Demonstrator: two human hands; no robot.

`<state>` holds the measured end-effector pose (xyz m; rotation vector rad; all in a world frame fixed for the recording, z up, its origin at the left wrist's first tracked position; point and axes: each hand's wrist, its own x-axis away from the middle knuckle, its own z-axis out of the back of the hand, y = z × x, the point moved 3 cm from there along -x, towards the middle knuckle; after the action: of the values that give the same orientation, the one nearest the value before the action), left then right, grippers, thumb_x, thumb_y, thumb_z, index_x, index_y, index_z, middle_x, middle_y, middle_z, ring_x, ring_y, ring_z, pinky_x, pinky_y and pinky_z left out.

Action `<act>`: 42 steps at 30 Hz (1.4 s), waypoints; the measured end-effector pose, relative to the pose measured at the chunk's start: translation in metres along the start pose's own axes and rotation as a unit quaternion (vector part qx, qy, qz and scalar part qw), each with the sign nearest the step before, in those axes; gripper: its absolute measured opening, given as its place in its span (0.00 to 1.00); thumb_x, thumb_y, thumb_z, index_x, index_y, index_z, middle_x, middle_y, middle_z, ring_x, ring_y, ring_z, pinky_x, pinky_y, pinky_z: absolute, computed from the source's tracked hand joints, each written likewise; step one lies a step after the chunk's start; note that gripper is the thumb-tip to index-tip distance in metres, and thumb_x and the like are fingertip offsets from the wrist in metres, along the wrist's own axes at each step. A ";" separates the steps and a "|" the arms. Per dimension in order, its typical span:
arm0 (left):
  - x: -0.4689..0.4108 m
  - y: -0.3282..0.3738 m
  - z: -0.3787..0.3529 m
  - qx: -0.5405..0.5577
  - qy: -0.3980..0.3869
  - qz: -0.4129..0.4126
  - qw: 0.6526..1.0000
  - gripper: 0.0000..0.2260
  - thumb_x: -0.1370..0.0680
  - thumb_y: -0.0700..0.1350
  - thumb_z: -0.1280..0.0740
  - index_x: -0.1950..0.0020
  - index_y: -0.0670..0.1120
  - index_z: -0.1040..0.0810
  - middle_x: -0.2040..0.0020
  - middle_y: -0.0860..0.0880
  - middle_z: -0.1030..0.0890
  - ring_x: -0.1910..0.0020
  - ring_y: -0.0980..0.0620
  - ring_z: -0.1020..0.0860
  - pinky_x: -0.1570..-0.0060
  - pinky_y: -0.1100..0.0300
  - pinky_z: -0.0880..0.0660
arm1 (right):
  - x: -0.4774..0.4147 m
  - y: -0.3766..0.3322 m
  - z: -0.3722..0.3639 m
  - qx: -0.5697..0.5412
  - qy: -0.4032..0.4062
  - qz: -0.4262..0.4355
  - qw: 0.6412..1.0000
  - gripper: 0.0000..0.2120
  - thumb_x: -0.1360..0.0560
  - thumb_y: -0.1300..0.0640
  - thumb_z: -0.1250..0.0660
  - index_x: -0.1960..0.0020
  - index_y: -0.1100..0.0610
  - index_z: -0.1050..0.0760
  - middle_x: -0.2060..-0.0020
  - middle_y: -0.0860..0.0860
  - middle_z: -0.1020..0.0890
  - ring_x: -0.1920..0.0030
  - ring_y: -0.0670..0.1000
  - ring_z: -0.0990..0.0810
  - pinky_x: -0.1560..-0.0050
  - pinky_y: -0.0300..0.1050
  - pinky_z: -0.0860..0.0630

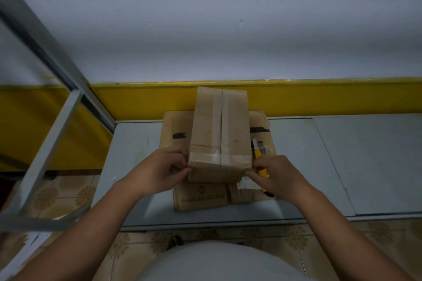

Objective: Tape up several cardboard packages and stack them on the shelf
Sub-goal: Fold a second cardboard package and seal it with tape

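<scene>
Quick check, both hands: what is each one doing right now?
Left hand: grips the taped box at its near-left corner.
Right hand: pinches the same box at its near-right corner.

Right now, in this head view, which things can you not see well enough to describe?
1. The yellow knife: head view, middle hidden under the right grip; blade state unclear.
2. The lower cardboard: head view, centre covered by the taped box.
3. The small packet beside the box: head view, print too small to read.
4. The metal frame: head view, cut off by the left edge.
</scene>
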<state>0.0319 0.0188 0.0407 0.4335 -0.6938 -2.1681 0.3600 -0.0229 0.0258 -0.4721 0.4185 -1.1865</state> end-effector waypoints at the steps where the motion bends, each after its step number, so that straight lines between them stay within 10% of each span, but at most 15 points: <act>1: -0.001 0.000 -0.001 -0.007 0.006 0.008 1.000 0.07 0.21 0.46 0.26 0.59 0.49 0.17 0.49 0.58 0.20 0.55 0.60 0.19 0.57 0.65 0.21 | -0.001 -0.001 -0.001 0.003 0.012 -0.003 1.000 0.09 0.22 0.48 0.26 0.60 0.47 0.21 0.65 0.45 0.20 0.64 0.45 0.23 0.63 0.39 0.27; 9: -0.012 0.002 -0.004 -0.001 0.089 0.076 0.993 0.12 0.23 0.48 0.27 0.63 0.51 0.27 0.56 0.57 0.22 0.60 0.56 0.21 0.60 0.48 0.19 | -0.008 -0.002 -0.004 -0.045 0.066 -0.087 0.993 0.07 0.22 0.48 0.27 0.58 0.45 0.22 0.62 0.41 0.20 0.58 0.41 0.21 0.60 0.40 0.23; 14: -0.012 0.010 -0.001 -0.086 0.159 0.035 0.983 0.17 0.25 0.48 0.24 0.41 0.53 0.28 0.37 0.56 0.27 0.44 0.52 0.22 0.50 0.49 0.18 | -0.007 -0.015 0.006 -0.010 0.135 -0.030 0.990 0.29 0.25 0.56 0.23 0.29 0.43 0.31 0.33 0.36 0.28 0.32 0.39 0.29 0.34 0.39 0.27; 17: -0.022 0.017 -0.010 -0.172 0.059 -0.090 0.979 0.32 0.22 0.42 0.32 0.18 0.53 0.35 0.18 0.55 0.35 0.18 0.52 0.39 0.20 0.48 0.37 | -0.015 -0.027 0.000 0.107 0.024 0.068 0.992 0.35 0.19 0.62 0.33 0.17 0.48 0.42 0.18 0.42 0.42 0.17 0.48 0.50 0.21 0.50 0.44; 27: -0.029 0.004 -0.023 -0.250 -0.105 -0.113 0.956 0.38 0.17 0.39 0.34 0.14 0.58 0.51 0.14 0.61 0.53 0.16 0.59 0.61 0.16 0.46 0.51 | -0.025 -0.027 -0.011 0.196 -0.094 0.088 0.972 0.41 0.18 0.65 0.38 0.17 0.40 0.55 0.18 0.36 0.55 0.18 0.44 0.63 0.19 0.61 0.48; 32: -0.029 0.015 -0.019 -0.235 -0.069 -0.117 0.962 0.28 0.14 0.55 0.40 0.15 0.57 0.43 0.15 0.59 0.46 0.15 0.58 0.54 0.16 0.46 0.47 | -0.023 -0.022 -0.012 0.153 -0.096 0.106 0.978 0.30 0.14 0.50 0.42 0.16 0.42 0.52 0.17 0.37 0.53 0.17 0.44 0.62 0.19 0.61 0.47; 42: -0.031 0.031 -0.028 -0.144 0.060 -0.094 0.983 0.18 0.16 0.52 0.32 0.26 0.55 0.22 0.23 0.56 0.26 0.20 0.53 0.34 0.27 0.42 0.29 | -0.014 -0.017 -0.036 0.037 0.054 0.091 0.994 0.26 0.15 0.49 0.42 0.18 0.47 0.39 0.17 0.44 0.43 0.16 0.50 0.50 0.22 0.60 0.40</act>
<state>0.0841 0.0177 0.0396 0.4874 -0.2742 -2.3521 0.3226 -0.0197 0.0066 -0.3005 0.4984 -1.0494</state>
